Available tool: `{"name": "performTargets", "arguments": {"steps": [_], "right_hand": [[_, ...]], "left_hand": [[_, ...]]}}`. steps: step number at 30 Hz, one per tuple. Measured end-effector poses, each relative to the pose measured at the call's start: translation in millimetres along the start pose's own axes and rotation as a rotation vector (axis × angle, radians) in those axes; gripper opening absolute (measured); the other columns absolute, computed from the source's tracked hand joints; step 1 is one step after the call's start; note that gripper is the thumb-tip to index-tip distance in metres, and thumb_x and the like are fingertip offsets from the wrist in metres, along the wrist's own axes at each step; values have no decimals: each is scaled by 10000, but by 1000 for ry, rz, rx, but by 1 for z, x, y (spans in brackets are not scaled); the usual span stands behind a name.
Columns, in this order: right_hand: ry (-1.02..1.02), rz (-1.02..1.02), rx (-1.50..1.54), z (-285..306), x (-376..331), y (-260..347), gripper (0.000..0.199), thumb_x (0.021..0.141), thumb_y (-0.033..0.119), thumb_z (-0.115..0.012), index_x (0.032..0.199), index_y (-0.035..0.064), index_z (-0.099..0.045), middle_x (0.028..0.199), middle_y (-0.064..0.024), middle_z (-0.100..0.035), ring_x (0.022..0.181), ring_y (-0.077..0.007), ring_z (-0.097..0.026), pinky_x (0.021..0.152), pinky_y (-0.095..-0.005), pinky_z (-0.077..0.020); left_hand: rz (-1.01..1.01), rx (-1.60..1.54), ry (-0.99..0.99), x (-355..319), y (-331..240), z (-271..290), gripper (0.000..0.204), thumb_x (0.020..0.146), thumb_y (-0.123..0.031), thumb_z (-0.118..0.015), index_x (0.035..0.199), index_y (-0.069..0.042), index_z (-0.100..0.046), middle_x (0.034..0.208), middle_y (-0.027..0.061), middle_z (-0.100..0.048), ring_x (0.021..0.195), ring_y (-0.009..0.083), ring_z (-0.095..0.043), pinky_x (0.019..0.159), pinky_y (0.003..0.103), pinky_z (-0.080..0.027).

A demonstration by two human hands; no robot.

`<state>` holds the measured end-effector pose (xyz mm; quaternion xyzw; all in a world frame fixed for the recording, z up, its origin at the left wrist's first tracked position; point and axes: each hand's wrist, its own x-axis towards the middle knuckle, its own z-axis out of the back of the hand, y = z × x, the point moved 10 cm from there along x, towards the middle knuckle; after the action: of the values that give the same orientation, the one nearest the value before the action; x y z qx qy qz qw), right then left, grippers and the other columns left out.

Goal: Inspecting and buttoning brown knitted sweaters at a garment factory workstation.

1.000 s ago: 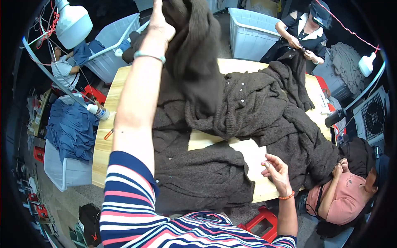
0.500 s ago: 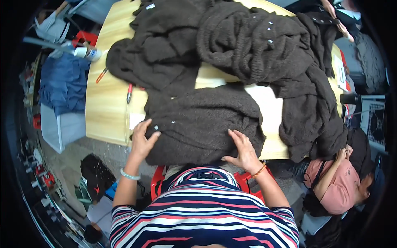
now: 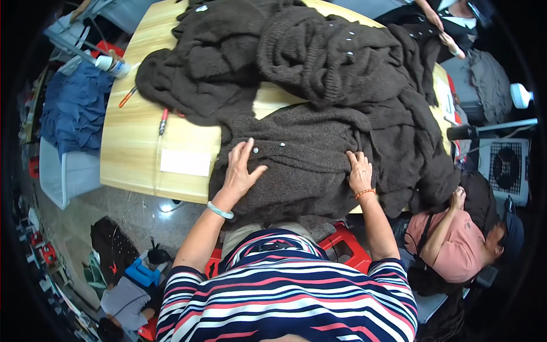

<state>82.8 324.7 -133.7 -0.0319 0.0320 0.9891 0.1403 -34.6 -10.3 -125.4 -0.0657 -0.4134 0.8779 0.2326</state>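
Note:
A dark brown knit garment [image 3: 296,179] with two shiny buttons lies in front of me, its near edge hanging over the table's front edge. My left hand [image 3: 241,171] rests on its left part, just beside a button [image 3: 256,150], thumb and fingers apart. On the right part of the same knit lies my right hand [image 3: 360,172], its fingers stretched out over a fold. Neither hand is closed round anything. The garment's right side meets another dark knit pile [image 3: 407,148], and where one ends is hard to tell.
More brown knits [image 3: 216,62] cover the far side of the wooden table [image 3: 128,165]. On its left are white paper [image 3: 185,162], a red-handled tool [image 3: 163,122], an orange-handled tool [image 3: 127,97] and a white bottle [image 3: 114,65]. A person in pink [image 3: 450,245] sits at right.
Both hands have moved to the right, and the garment has shifted right with them, against the right-hand pile. More of the white paper at the left is uncovered. The view has also shifted slightly.

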Motion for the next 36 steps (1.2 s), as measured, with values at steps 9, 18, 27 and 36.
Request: {"name": "performTargets", "arguments": {"steps": [9, 18, 27, 36], "right_hand": [[99, 50, 335, 53, -17, -32, 457, 610, -37, -562, 1041, 66, -674, 940, -114, -631, 980, -337, -575, 881, -393, -491], [-294, -212, 839, 130, 62, -110, 664, 633, -152, -351, 1210, -11, -648, 1132, -109, -690, 942, -144, -638, 854, -235, -484], [-246, 192, 410, 104, 27, -10, 506, 792, 130, -742, 1267, 61, -582, 1249, -152, -579, 1144, -336, -546, 1002, -411, -439], [-32, 644, 744, 110, -37, 145, 425, 773, 148, -756, 1155, 30, -612, 1116, -127, -631, 1023, -304, -599, 884, -393, -500]], "left_hand": [[-58, 308, 68, 19, 21, 21, 471, 702, 31, -650, 1161, -70, -624, 1029, 112, -587, 991, 348, -527, 896, 436, -470], [-178, 279, -451, 94, -31, 154, 518, 678, 144, -454, 1121, -41, -650, 1011, 166, -653, 993, 342, -621, 918, 385, -474], [-121, 267, -147, 2, -11, 70, 406, 820, -47, -675, 1214, -31, -579, 1085, 163, -597, 990, 326, -565, 882, 398, -469], [367, 27, 97, -163, 16, -3, 476, 741, -220, -801, 1083, 19, -571, 966, 182, -599, 916, 369, -584, 816, 422, -480]]}}
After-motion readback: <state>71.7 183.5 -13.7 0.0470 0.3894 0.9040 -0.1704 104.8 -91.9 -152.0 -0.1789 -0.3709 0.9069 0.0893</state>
